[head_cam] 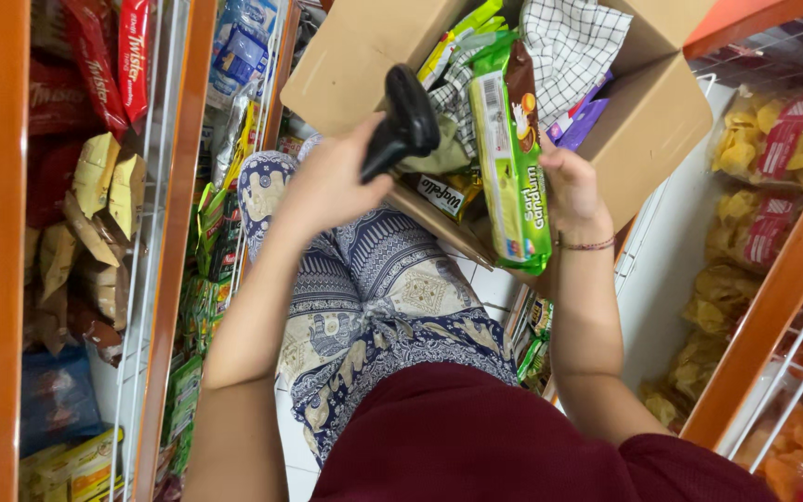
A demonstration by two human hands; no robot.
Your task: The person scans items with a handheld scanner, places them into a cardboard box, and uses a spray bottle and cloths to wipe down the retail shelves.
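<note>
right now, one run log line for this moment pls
left hand: holds black handheld scanner | right hand: holds green snack packet upright | scanner near packet | open cardboard box behind

Both bare forearms reach forward from near the body toward the far side of the scene, elbows bent and held out from the torso. The left hand (327, 186) sits on the left, wrist cocked slightly, its back turned up toward the camera, fingers curled closed round a handle with the thumb wrapped along the right side. The right hand (569, 191) sits on the right at about the same depth, palm turned inward to the left, fingers hidden, thumb pressed against the flat thing it grips. A thin cord bracelet circles the right wrist. The two hands are apart, not touching.
</note>
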